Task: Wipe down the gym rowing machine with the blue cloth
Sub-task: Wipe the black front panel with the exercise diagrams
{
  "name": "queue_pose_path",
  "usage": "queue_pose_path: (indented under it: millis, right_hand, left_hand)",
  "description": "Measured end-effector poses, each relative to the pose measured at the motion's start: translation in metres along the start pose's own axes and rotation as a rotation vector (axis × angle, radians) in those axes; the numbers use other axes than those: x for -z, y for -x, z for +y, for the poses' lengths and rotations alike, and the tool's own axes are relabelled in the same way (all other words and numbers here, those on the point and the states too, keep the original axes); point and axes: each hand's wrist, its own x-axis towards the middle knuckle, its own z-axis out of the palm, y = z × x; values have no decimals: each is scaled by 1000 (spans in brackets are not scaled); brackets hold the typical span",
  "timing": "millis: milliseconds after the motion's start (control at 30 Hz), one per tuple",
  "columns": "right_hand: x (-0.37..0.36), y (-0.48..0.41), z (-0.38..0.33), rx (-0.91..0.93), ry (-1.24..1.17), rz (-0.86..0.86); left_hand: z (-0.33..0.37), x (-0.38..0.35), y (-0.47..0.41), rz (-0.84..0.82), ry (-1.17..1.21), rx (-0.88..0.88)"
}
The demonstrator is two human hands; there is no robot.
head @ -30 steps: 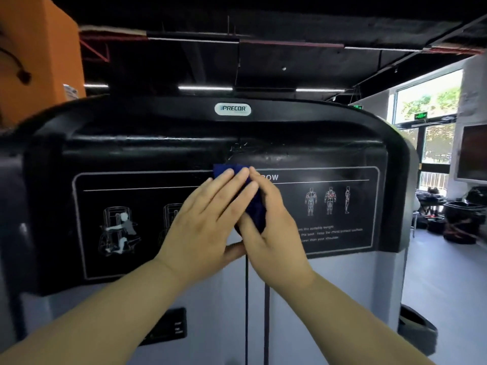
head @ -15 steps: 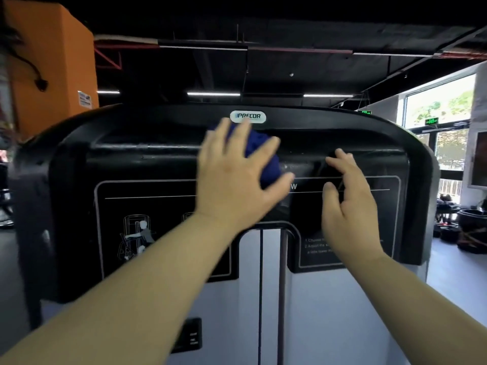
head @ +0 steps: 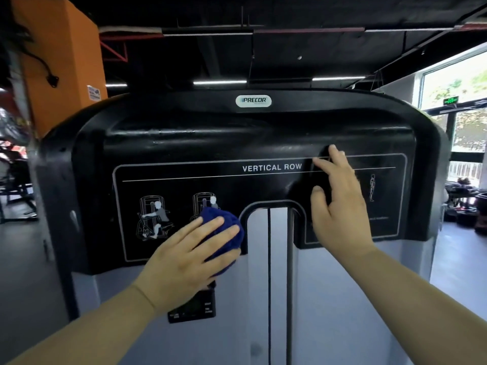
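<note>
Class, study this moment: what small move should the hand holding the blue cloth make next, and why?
Probably sweep the left hand and blue cloth leftward across the instruction panel: the cloth sits beside the cable slot, and the exercise diagrams lie just left of it.

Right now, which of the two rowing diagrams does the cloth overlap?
The right diagram, beside the slot: the cloth hides its bottom; the left diagram lies clear of it.
</note>
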Motion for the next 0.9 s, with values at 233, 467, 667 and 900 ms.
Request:
queue_pose_path:
  millis: [233,467,667,900]
  right_hand:
    - [12,4,14,4,86,-29]
    - [-25,25,-1,297,146,-86]
    - [-58,29,-15,477,143,-126]
    - [-63,12,-15,503,189,-139]
  left_hand:
    - [-36,21,-98,324,111,546]
    - [47,-18,-14,47,37,158]
    - [-13,8,-28,171,1,398]
    - [9,1,-21,227,67,619]
